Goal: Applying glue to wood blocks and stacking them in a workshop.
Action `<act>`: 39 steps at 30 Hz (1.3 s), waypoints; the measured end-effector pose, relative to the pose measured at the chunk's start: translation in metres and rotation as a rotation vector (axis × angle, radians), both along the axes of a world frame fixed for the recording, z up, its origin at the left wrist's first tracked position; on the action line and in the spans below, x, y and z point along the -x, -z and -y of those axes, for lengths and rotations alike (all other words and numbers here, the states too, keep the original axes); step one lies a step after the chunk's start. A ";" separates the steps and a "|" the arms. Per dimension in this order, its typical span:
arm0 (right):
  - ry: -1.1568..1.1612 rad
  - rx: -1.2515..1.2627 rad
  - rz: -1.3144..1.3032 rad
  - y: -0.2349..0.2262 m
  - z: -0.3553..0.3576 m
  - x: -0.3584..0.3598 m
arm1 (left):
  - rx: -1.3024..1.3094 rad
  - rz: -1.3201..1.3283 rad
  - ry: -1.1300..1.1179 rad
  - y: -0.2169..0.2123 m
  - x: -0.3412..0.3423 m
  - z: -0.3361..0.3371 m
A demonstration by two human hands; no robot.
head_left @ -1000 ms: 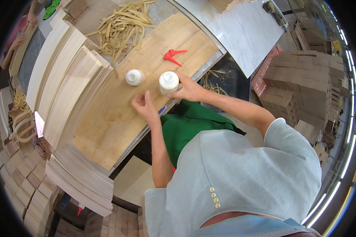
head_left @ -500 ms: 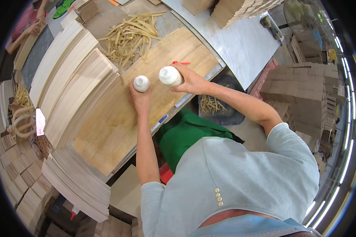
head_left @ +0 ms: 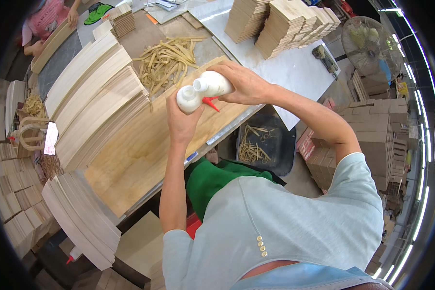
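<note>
My left hand (head_left: 180, 118) is closed round an uncapped white plastic bottle (head_left: 189, 98), held up over the wooden board (head_left: 145, 159). My right hand (head_left: 244, 83) grips a second white bottle (head_left: 216, 83), tilted to the left. Its open mouth is close over the mouth of the left bottle; whether they touch, and whether anything flows, I cannot make out. A red pointed nozzle cap (head_left: 210, 103) shows just below the tilted bottle, by my right fingers; whether they hold it cannot be told.
Curved wooden slats (head_left: 99, 92) are stacked at the board's left. Beyond it lies a heap of tan bands (head_left: 166, 63). Wooden blocks (head_left: 287, 24) stand on the far table. A dark tub (head_left: 268, 150) sits right of the board. Another person (head_left: 46, 21) works at far left.
My right hand has tipped its bottle over toward the left one, and the two bottles have come together. The red cap now shows below the bottle. The view has shifted slightly.
</note>
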State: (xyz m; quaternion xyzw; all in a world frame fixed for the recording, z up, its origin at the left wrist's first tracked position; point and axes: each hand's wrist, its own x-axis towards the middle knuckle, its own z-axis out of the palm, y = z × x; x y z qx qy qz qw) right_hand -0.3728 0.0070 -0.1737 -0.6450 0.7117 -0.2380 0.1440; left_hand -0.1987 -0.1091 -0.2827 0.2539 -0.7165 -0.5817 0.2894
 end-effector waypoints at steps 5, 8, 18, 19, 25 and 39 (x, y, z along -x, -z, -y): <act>-0.049 -0.033 -0.184 -0.034 0.000 0.003 | 0.046 -0.030 -0.005 -0.020 0.005 -0.005; -0.070 -0.019 -0.273 -0.045 0.000 0.003 | 0.041 -0.030 -0.013 -0.024 0.004 -0.008; -0.149 -0.042 -0.470 -0.066 0.002 0.004 | 0.076 -0.066 -0.020 -0.039 0.001 -0.012; -0.162 -0.035 -0.487 -0.068 0.003 0.004 | 0.087 -0.066 -0.018 -0.041 0.001 -0.012; -0.148 -0.082 -0.543 -0.077 0.004 0.003 | 0.105 -0.061 -0.012 -0.044 0.001 -0.012; -0.191 -0.109 -0.668 -0.093 0.008 0.001 | 0.092 -0.095 0.008 -0.046 0.003 -0.011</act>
